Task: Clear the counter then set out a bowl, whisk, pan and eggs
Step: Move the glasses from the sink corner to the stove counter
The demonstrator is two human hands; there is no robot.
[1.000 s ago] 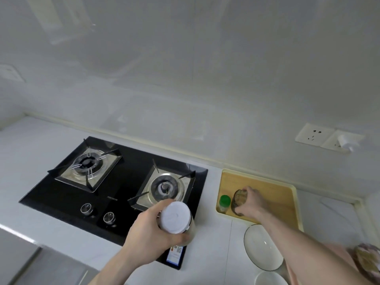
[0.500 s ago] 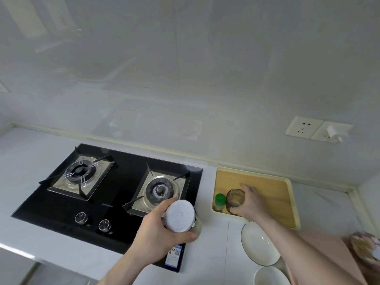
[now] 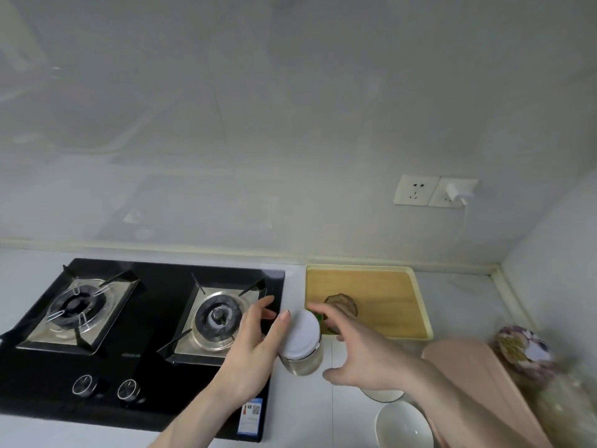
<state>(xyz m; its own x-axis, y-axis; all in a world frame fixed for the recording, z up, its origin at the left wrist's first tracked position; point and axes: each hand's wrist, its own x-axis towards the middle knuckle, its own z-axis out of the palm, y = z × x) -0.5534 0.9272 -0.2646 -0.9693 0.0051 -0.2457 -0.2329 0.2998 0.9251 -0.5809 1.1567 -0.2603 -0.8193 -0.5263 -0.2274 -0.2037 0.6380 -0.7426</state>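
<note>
Clearing the jar [image 3: 300, 345] beside the stove [image 3: 142, 334]

My hands, left [image 3: 250, 354] and right [image 3: 353, 354], flank it, fingers spread; smooth glass, probably slippery, so I'd grip below the lid.

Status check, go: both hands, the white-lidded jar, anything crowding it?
Left hand open, fingers against white-lidded jar. Right hand open, reaching for it. Jar upright on counter beside stove. Brown-lidded jar on tray behind.
</note>
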